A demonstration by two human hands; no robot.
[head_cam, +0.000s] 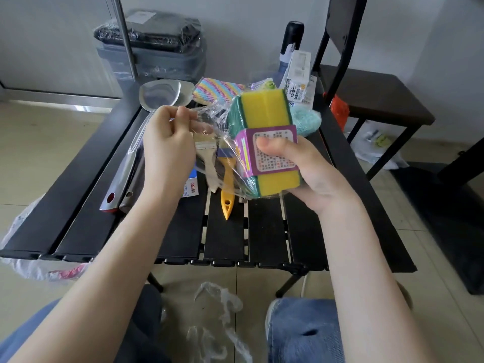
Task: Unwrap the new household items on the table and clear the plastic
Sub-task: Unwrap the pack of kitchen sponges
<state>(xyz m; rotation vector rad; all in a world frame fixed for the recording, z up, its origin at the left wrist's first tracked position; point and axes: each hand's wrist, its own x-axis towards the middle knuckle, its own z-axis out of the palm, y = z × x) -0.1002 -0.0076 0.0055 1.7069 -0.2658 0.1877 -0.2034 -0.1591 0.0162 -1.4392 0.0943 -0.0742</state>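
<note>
We saw the black slatted table (pixel 264 231) crowded along its far half, while the slats nearest the person lay bare, with crumpled clear plastic (pixel 217 297) on the floor tiles below its front edge. At the far left a white plastic bag (pixel 23 231) bulged past the table's left edge. A metal spatula (pixel 146 121) ran along the left side, just beside a blue and white box (pixel 191 186), a pale-handled brush (pixel 209 163) and a yellow-handled brush (pixel 227 189), all partly hidden by the hands. The left hand (pixel 167 142) had its fingers curled, pinching a stretched flap of clear wrap (pixel 209 119). That wrap led right to the sponge pack (pixel 264 142), yellow with green scouring sides and a purple paper band, held above the table's middle. The right hand (pixel 306 169) gripped the pack, thumb pressed on the band's label, fingers curled behind. A dark chair (pixel 366 95) stood close by the right edge
</note>
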